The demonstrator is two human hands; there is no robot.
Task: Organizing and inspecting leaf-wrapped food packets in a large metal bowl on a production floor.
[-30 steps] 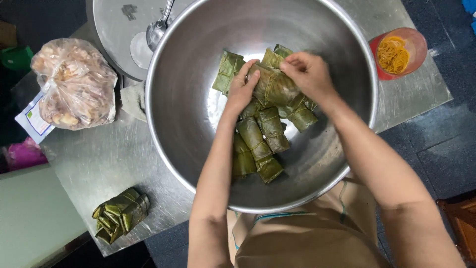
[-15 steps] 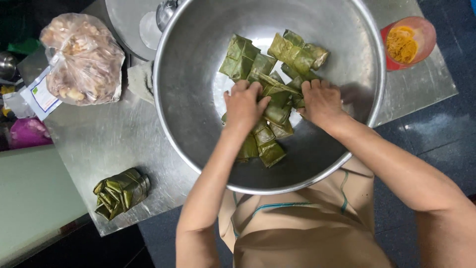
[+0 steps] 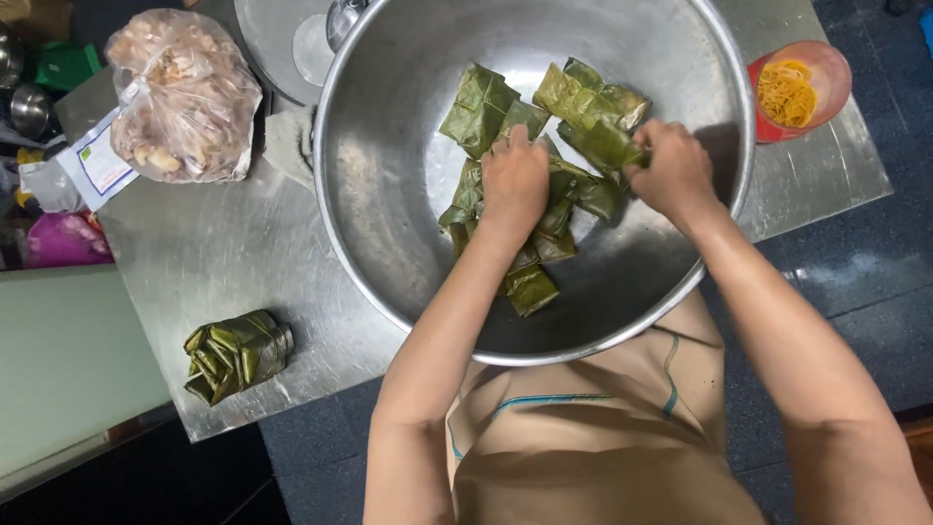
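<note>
Resting palm-down, the left hand [image 3: 515, 180] pressed green banana-leaf parcels [image 3: 530, 185] piled inside a large round steel bowl [image 3: 389, 194] on the steel table [image 3: 214, 262]; its grip was hidden. The right hand [image 3: 673, 173] pinched closed on one parcel's end [image 3: 607, 144]. A folded leaf bundle [image 3: 238, 355] lay apart.

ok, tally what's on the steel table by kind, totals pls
Large steel bowl: 1
Pile of leaf-wrapped parcels in the bowl: 1 pile, both hands on it (left hand, right hand); parcels overlap, count unclear
Bundle of folded leaves on the table: 1
Clear plastic bag of food: 1
Red cup of yellow bands: 1
Total: 5
</note>
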